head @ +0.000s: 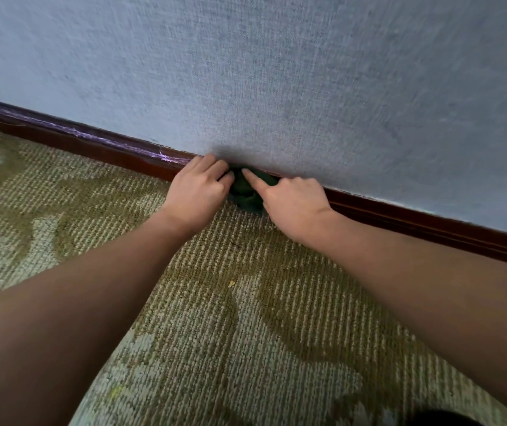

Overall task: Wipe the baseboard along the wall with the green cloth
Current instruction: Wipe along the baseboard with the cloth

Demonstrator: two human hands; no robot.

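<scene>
The green cloth [246, 190] sat bunched against the baseboard [92, 142], between both hands; the left hand [198, 189] curled its fingers onto it; the right hand [292, 198] laid a straight forefinger on it, its grip unclear; pale dusty streaks leftward suggested much wiping remained; no container showed.

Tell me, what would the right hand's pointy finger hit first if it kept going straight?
Probably the left hand's fingers, just past the crumpled green cloth it touches; maybe the dark brown baseboard.
</scene>
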